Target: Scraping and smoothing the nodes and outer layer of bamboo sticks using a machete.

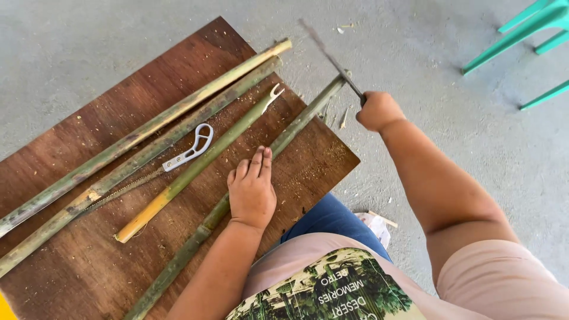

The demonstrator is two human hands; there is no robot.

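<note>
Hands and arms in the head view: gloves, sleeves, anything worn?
Left hand and right hand are bare: no gloves, rings, watch or bands visible. Forearms are uncovered. A short pinkish sleeve covers the right upper arm; no left sleeve shows.

You've got two long green bamboo poles (142,127) lying side by side across the upper part of the brown wooden board (65,142). Just below them lies a handsaw with a white handle (192,147), then a shorter stick with a yellow end and a forked tip (195,168). Sawdust is scattered over the board. Teal plastic chair legs (527,26) stand at top right on the grey concrete floor (450,118).
</note>
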